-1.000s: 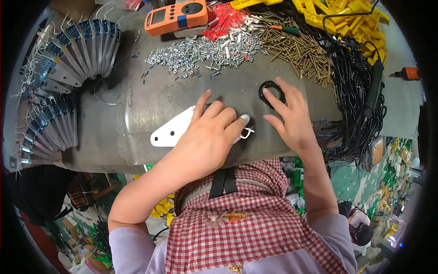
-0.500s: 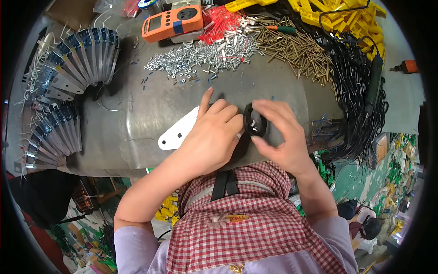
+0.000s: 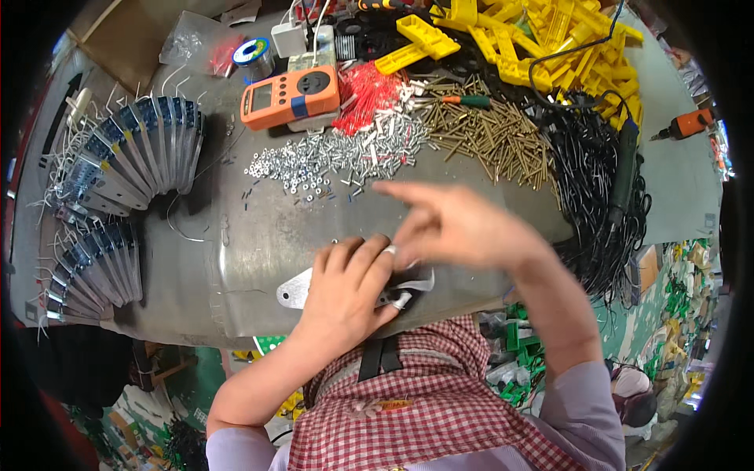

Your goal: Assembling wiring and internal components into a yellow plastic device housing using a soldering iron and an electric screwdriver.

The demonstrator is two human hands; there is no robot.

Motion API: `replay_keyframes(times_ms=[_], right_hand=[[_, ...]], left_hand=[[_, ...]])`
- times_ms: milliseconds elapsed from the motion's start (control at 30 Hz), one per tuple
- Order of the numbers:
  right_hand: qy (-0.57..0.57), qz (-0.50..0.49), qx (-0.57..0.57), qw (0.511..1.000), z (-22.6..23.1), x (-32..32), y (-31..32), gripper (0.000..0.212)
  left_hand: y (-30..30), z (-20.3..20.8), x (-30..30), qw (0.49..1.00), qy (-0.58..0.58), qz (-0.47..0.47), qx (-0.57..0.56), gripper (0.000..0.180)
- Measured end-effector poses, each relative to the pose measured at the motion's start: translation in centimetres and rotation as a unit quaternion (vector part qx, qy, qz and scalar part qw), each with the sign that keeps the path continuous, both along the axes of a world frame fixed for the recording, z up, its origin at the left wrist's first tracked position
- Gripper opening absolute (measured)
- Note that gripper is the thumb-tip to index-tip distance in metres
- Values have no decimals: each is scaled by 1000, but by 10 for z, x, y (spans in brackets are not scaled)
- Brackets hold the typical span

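Note:
My left hand [image 3: 343, 286] lies curled over a flat white plate [image 3: 294, 293] with a rounded end and a small hole, gripping it near the table's front edge. At the plate's right end sits a black part with a shiny pale edge [image 3: 425, 282]; it is mostly under my hands and I cannot make out its kind. My right hand [image 3: 459, 228] is blurred, its index finger stretched toward the loose silver screws [image 3: 369, 153], its other fingers bent close to my left fingertips. Nothing shows in its grip.
Brass screws [image 3: 503, 145], red parts [image 3: 367, 94] and an orange multimeter [image 3: 290, 96] lie beyond. Black cables [image 3: 601, 204] and yellow plastic pieces [image 3: 558, 55] crowd the right. Clear strips with blue boards [image 3: 149, 149] fan out at left. A solder spool [image 3: 255, 59] stands behind.
My right hand has left the black ring it held and swung up and left, index finger out toward the screws. My left hand and the white plate sit lower in view, as the view has shifted.

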State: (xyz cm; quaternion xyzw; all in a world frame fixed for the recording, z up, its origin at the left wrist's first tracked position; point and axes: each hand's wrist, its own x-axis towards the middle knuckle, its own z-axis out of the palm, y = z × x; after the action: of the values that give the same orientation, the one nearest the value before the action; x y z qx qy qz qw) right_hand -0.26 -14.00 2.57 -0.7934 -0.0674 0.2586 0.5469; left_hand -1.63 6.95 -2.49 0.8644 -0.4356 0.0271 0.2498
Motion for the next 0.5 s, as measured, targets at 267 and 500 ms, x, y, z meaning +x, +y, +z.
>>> replay_keyframes(times_ms=[267,500], right_hand=[[-458,-64,-568,681,-50,178,-104,42],[-419,-139,-26,897,6,34,-50,37]], left_hand=[[-17,6,1,998,9,-55,39,66],[-3,18,23,878,330,24,-347,89]])
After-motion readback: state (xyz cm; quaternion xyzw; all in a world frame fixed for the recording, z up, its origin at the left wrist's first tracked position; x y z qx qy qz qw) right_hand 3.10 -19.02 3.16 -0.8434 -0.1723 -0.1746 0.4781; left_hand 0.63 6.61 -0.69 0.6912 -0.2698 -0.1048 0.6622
